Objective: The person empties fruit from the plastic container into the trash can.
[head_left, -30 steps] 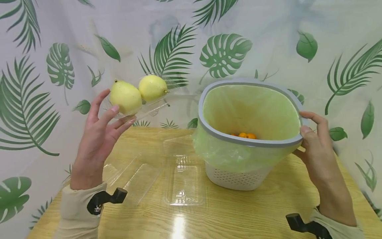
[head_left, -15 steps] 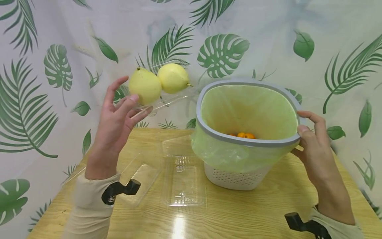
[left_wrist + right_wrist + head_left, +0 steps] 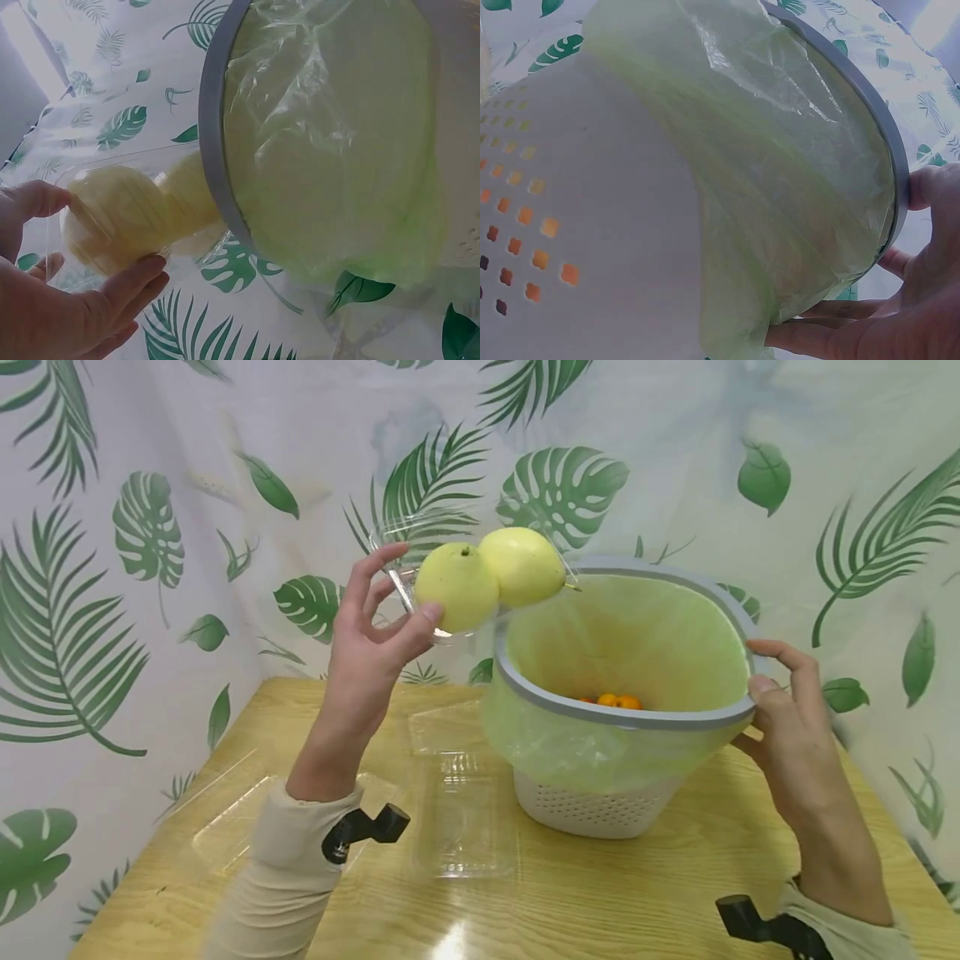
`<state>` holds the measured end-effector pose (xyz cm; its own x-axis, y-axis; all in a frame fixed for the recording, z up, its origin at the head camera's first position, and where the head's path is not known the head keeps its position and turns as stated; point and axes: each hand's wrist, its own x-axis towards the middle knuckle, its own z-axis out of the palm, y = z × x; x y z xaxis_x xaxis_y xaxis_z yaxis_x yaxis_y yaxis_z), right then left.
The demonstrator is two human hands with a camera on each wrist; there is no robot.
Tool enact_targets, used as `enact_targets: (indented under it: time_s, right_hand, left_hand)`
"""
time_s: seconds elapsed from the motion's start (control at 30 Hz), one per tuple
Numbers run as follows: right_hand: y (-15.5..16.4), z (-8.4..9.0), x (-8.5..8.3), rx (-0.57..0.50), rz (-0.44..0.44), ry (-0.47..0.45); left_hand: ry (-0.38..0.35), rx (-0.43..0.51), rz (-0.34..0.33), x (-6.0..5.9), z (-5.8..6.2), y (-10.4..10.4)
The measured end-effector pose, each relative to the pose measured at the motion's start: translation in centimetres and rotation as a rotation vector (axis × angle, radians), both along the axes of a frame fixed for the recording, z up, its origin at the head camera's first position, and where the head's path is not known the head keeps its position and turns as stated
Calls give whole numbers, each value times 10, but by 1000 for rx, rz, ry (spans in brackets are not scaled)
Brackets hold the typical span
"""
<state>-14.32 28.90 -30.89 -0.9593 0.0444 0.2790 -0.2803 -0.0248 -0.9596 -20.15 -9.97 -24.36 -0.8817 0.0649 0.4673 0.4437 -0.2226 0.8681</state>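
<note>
Here your left hand (image 3: 375, 627) pinches a clear plastic tray (image 3: 405, 581) tilted toward the bin (image 3: 622, 714), so its 2 pears (image 3: 487, 578) lean over the gray rim. Your right hand (image 3: 787, 718) clamps that rim, tipping the bin toward you. Inside the green liner (image 3: 630, 635) lie about 3 small oranges (image 3: 611, 700); 2 empty clear trays (image 3: 465, 810) rest on the table (image 3: 600, 902).

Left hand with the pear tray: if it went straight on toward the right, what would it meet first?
Probably the bin's grey rim: the left hand holds the clear tray of pears right beside it, though depth is unclear.
</note>
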Motion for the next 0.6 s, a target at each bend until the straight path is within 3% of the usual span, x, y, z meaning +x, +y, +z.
enact_targets:
  time_s: [0.4, 0.6]
  right_hand:
    - [-1, -1, 0, 19, -13, -6]
    - [-1, -1, 1, 21, -9, -2]
  left_hand:
    - [230, -95, 26, -6, -12, 38]
    - [305, -229, 132, -5, -19, 45]
